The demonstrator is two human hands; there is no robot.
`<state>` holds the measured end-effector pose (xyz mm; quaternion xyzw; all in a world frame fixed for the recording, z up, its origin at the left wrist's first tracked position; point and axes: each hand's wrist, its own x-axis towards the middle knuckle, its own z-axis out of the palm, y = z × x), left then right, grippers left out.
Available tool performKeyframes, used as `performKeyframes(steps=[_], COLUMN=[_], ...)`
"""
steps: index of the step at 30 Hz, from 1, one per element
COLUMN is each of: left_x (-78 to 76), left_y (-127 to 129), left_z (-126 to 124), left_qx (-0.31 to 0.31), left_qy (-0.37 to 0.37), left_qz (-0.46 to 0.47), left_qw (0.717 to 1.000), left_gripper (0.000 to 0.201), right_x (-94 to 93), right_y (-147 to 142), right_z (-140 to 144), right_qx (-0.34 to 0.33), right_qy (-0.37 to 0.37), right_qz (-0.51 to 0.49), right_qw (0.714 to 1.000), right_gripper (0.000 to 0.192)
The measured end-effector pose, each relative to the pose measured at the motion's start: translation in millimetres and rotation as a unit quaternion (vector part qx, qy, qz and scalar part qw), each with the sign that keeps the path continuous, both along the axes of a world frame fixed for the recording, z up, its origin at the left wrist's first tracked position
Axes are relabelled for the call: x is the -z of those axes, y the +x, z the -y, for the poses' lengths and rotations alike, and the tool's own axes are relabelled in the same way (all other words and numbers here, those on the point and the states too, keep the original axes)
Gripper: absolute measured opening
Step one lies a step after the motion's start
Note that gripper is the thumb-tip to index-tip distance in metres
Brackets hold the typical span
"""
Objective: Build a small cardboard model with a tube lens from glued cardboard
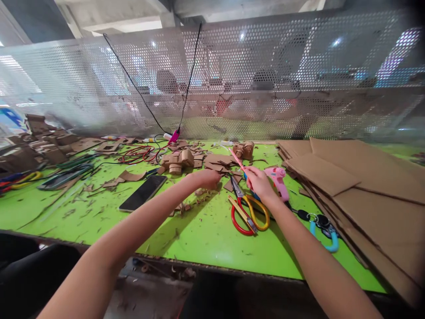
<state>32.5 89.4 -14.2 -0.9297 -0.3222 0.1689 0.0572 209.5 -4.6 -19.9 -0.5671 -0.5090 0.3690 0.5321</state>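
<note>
My right hand (258,182) is closed around a slim pink stick-like tool (236,157), which points up and away to the left. To its left, my left hand (208,178) reaches down among cardboard scraps (217,160), its fingers drawn together; what they hold, if anything, is hidden. Between my forearms lie scissors (254,213) with one red and one yellow handle. A narrow yellow-edged tool (241,212) rests across them. A pink glue gun (278,178) lies just beyond my right wrist. Past my left hand sits a cardboard camera-shaped model (177,161).
A phone (142,193) lies left of my left forearm. Cardboard sheets (372,177) are stacked at right, beside keys with a blue carabiner (333,243). Cardboard pieces (43,141) pile up at far left. Cables (137,153) run toward the perforated metal screen (229,88).
</note>
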Motion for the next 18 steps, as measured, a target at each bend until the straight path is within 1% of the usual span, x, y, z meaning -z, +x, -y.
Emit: performKeyframes(steps=[3, 5, 7, 11, 14, 18], left_x=[-4.1, -3.9, -0.4, 10.2, 14.5, 17.5], left_y=[-12.7, -15.4, -13.0, -2.2, 1.1, -0.9], left_z=[-2.8, -3.1, -3.3, -6.0, -9.0, -14.1], left_qx=[0.023, 0.04, 0.048, 0.046, 0.047, 0.048], left_qy=[0.005, 0.008, 0.01, 0.007, -0.008, -0.04], left_qz=[0.036, 0.062, 0.081, 0.103, 0.111, 0.117], left_qw=[0.999, 0.997, 0.995, 0.994, 0.993, 0.991], left_gripper=[0.034, 0.033, 0.026, 0.022, 0.019, 0.017], right_x=[-1.8, 0.2, 4.2, 10.6, 10.3, 8.4], right_y=[-3.6, -5.0, -4.8, -0.9, 1.3, 1.0], right_z=[2.4, 2.6, 1.7, -0.5, -0.4, 0.4], right_qx=[-0.001, -0.009, -0.019, -0.029, -0.025, -0.024], right_qy=[0.0, 0.0, 0.006, 0.017, 0.015, 0.008], right_qz=[0.011, 0.017, 0.024, 0.033, 0.036, 0.038], right_qw=[1.0, 1.0, 1.0, 0.999, 0.999, 0.999], right_gripper=[0.023, 0.025, 0.028, 0.032, 0.031, 0.03])
